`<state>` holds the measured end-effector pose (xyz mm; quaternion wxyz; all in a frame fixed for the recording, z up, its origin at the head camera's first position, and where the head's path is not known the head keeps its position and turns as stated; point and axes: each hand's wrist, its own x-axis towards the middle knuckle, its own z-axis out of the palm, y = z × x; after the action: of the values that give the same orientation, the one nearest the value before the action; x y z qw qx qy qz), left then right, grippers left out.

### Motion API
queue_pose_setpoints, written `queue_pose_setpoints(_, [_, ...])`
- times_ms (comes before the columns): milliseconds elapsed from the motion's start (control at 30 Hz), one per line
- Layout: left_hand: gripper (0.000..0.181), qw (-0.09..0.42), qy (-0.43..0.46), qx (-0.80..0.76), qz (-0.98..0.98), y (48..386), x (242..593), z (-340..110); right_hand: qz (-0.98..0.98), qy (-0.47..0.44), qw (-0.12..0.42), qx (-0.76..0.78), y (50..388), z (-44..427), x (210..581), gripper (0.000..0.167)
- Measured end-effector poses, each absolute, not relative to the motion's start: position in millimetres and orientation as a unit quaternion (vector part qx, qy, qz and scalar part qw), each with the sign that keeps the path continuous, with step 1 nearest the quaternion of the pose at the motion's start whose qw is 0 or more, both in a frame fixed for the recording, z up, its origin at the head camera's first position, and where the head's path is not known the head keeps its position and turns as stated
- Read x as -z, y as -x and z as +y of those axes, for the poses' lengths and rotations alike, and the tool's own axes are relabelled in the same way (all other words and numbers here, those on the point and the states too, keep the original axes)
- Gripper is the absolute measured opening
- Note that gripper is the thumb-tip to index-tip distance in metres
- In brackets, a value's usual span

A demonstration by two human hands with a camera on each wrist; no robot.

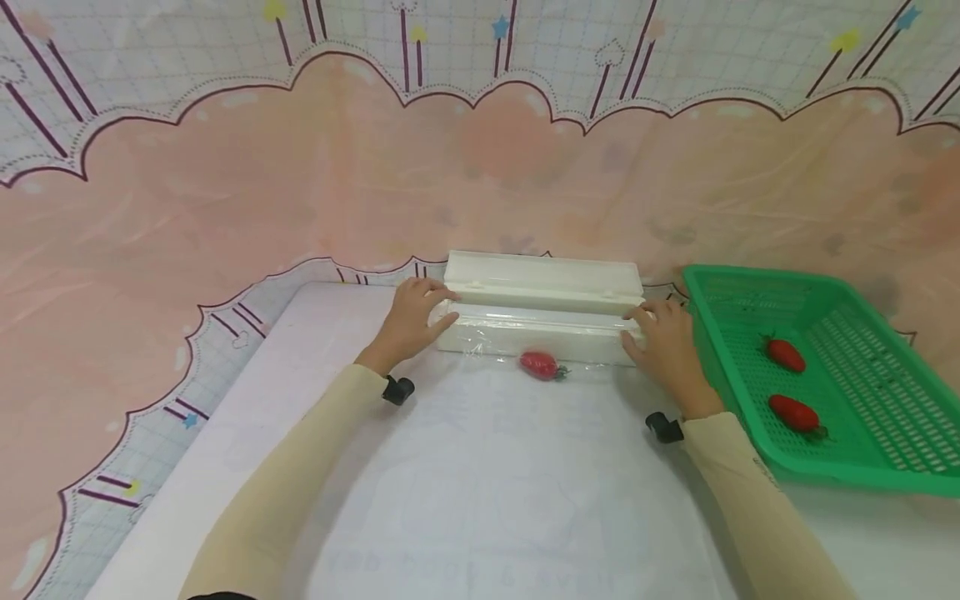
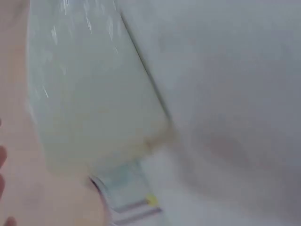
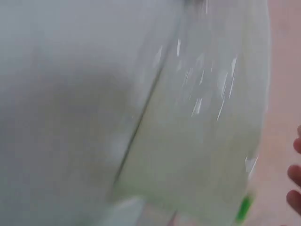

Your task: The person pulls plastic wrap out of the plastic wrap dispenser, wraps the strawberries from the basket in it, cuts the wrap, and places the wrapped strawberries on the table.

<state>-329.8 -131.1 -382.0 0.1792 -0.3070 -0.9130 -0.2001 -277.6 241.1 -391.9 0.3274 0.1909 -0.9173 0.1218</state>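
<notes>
Clear film hangs over the near side of the white box, whose lid stands raised behind it at the far end of the table, and a strawberry lies just at the near side, whether on or under the film one cannot tell. The left hand is at the box's left end and the right hand at its right end, fingers and thumbs apart on both, contact unclear. To the right, a green basket holds two more strawberries.
</notes>
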Motion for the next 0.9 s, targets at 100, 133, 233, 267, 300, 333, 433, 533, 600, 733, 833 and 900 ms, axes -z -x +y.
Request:
queue_pose_setpoints(100, [0.022, 0.242, 0.383, 0.110, -0.885, 316, 373, -105, -0.895, -0.285, 0.341, -0.044, 273, 219, 386, 0.023])
queue_pose_setpoints(133, [0.021, 0.258, 0.410, 0.076, -0.871, 312, 372, -96, -0.888, -0.312, 0.337, -0.019, 272, 212, 384, 0.024])
queue_pose_setpoints(233, [0.022, 0.266, 0.469, -0.015, -0.842, 303, 372, -72, -0.876, -0.368, 0.307, 0.061, 271, 193, 386, 0.031])
queue_pose_setpoints(267, [0.022, 0.264, 0.480, -0.041, -0.835, 301, 374, -66, -0.873, -0.379, 0.294, 0.086, 272, 188, 387, 0.033])
queue_pose_setpoints(300, [0.021, 0.266, 0.488, -0.065, -0.829, 302, 377, -60, -0.870, -0.389, 0.284, 0.106, 272, 185, 389, 0.035])
queue_pose_setpoints(333, [0.020, 0.270, 0.494, -0.086, -0.822, 303, 380, -56, -0.865, -0.397, 0.278, 0.129, 273, 182, 391, 0.036])
queue_pose_setpoints(433, [0.014, 0.280, 0.506, -0.130, -0.805, 308, 388, -46, -0.857, -0.414, 0.255, 0.172, 276, 175, 395, 0.035])
queue_pose_setpoints(533, [0.014, 0.274, 0.514, -0.161, -0.797, 312, 392, -38, -0.850, -0.426, 0.245, 0.189, 278, 172, 398, 0.031])
queue_pose_setpoints(600, [0.015, 0.249, 0.517, -0.176, -0.800, 313, 393, -33, -0.849, -0.431, 0.241, 0.190, 279, 171, 400, 0.029])
queue_pose_setpoints(733, [0.017, 0.215, 0.521, -0.200, -0.802, 316, 397, -24, -0.845, -0.437, 0.244, 0.189, 282, 169, 406, 0.027])
queue_pose_setpoints(833, [0.017, 0.207, 0.520, -0.205, -0.803, 317, 401, -20, -0.843, -0.436, 0.249, 0.192, 285, 168, 411, 0.024])
queue_pose_setpoints(900, [0.017, 0.204, 0.519, -0.200, -0.806, 317, 402, -19, -0.845, -0.432, 0.251, 0.190, 285, 167, 412, 0.023])
